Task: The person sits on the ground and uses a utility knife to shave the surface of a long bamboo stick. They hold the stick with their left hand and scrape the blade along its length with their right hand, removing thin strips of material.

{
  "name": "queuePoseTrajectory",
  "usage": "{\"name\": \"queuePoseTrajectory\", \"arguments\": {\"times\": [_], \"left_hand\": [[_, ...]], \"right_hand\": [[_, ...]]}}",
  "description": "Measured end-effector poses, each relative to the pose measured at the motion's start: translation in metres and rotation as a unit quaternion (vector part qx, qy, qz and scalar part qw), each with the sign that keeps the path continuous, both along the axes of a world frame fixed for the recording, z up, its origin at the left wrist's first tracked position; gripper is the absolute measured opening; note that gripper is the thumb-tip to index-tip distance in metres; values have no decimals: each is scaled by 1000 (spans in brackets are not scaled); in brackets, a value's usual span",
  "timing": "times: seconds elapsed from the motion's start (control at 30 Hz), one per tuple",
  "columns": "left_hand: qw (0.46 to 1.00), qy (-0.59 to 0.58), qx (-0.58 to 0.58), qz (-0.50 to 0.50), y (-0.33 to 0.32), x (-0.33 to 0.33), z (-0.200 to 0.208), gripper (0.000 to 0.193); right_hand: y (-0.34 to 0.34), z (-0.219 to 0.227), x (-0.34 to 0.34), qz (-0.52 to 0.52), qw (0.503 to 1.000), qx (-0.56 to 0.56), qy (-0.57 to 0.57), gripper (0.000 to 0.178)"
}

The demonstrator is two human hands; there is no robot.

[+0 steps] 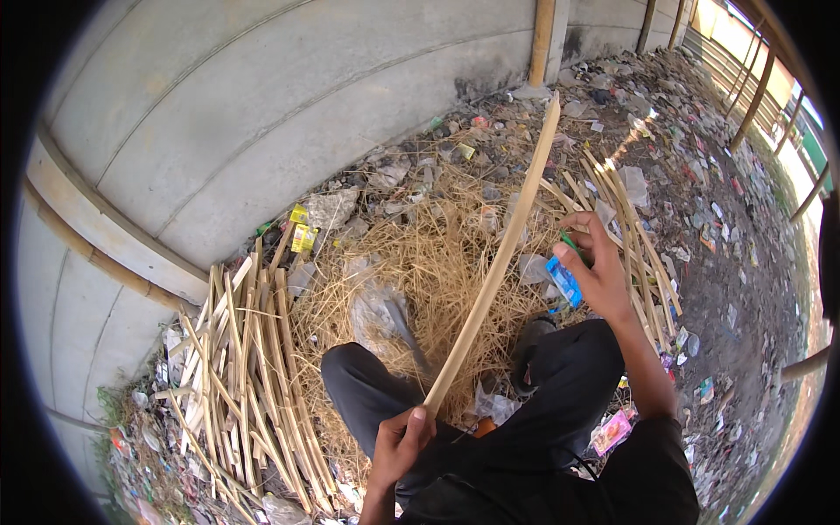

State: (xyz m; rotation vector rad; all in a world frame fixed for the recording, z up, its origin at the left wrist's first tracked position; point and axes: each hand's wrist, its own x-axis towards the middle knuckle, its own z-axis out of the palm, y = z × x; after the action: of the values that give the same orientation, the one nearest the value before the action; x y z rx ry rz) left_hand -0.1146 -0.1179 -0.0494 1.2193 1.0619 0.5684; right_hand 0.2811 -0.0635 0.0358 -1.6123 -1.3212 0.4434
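A long, pale split-bamboo strip (494,284) slants up and away across the middle of the view. Its near end is pinched in my left hand (401,446), close to my lap. Off to the right of the strip, my right hand (597,269) is raised over my knee with the fingers curled in. A bit of green shows between its thumb and fingers, too small to name. Just beside the thumb is a blue packet (563,281); whether the hand touches it I cannot tell.
Many bamboo strips lie piled at the left (254,376), with a smaller strip pile (634,236) at the right. Dry straw (420,254) covers the ground ahead of my crossed legs. Litter (691,166) spreads around. A grey concrete wall (262,114) stands beyond, with a wooden post (542,44).
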Motion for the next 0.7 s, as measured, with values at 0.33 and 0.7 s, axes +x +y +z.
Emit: {"name": "queuePoseTrajectory", "arguments": {"times": [0.33,0.7], "left_hand": [[989,-107,-79,-72,11,-2,4,63],[961,-190,-42,-195,17,-11,5,80]], "right_hand": [[-5,2,-55,138,968,-55,204,25],[-17,17,-71,105,952,-15,286,27]]}}
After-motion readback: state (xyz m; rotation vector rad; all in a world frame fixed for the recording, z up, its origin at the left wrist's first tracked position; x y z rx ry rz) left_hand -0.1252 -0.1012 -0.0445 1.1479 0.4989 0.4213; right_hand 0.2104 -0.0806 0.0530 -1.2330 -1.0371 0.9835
